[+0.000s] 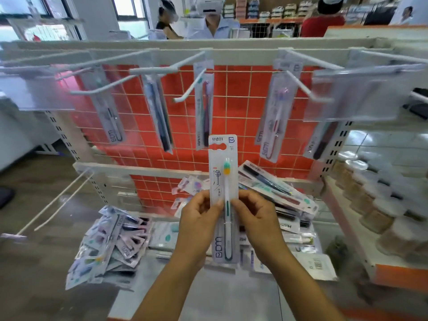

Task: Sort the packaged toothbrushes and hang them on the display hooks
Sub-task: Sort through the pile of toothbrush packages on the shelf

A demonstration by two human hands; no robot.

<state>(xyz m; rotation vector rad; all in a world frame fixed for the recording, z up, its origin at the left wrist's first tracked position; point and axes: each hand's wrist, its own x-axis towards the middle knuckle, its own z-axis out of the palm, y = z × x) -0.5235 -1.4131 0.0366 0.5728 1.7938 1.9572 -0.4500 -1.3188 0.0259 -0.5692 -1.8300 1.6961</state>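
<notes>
Both hands hold one toothbrush pack [222, 195] upright in the middle, below the hooks [190, 89]. The left hand [199, 218] pinches its left edge, the right hand [252, 216] its right edge. More packs [111, 242] lie on the shelf [208, 288].

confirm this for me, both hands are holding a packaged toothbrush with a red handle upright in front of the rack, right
Not quite. In the head view, the left hand and right hand do hold the packaged toothbrush upright before the rack, but its handle is green and white, not red.
</notes>
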